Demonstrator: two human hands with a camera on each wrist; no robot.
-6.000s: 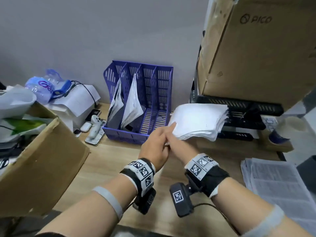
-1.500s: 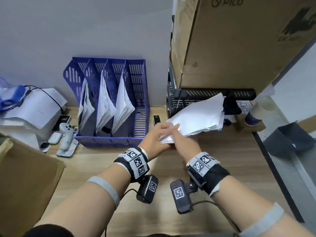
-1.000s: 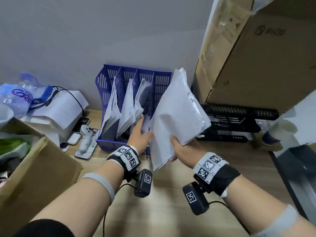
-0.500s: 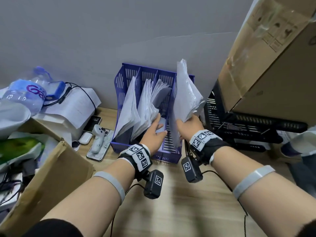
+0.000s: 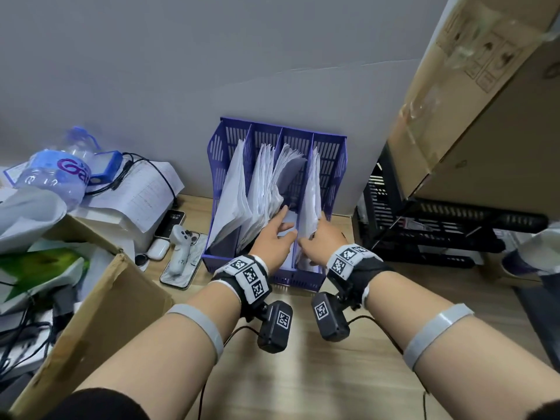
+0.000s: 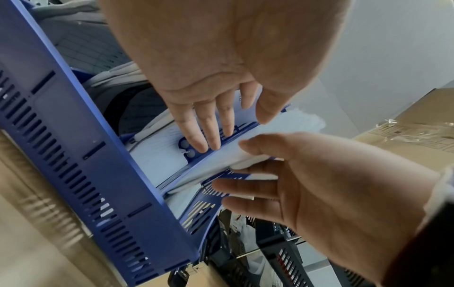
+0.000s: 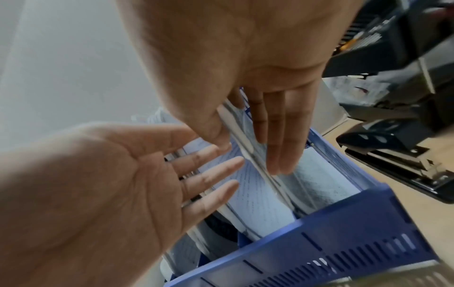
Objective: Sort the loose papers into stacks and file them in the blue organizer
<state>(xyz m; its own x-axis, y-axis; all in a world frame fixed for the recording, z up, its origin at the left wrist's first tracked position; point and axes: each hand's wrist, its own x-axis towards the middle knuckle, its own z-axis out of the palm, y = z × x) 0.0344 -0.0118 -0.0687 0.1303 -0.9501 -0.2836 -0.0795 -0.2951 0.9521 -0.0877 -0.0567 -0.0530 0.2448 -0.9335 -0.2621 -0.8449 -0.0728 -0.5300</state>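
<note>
The blue organizer stands against the wall with white papers in all its slots. My right hand pinches a paper stack standing in the rightmost slot. In the right wrist view the thumb lies on one side and the straight fingers on the other side of the stack. My left hand is flat, fingers straight, and presses the neighbouring slot's papers leftward. The left wrist view shows the left hand at a divider of the organizer, beside the right hand and the stack.
A large cardboard box sits on black trays right of the organizer. An open cardboard box fills the left front. A phone with a white controller, a water bottle and cables lie left. Wooden desk lies under my forearms.
The stack, held flat by both hands earlier, was turned upright and lowered into the rightmost slot. My left hand moved onto the neighbouring papers and keeps them aside.
</note>
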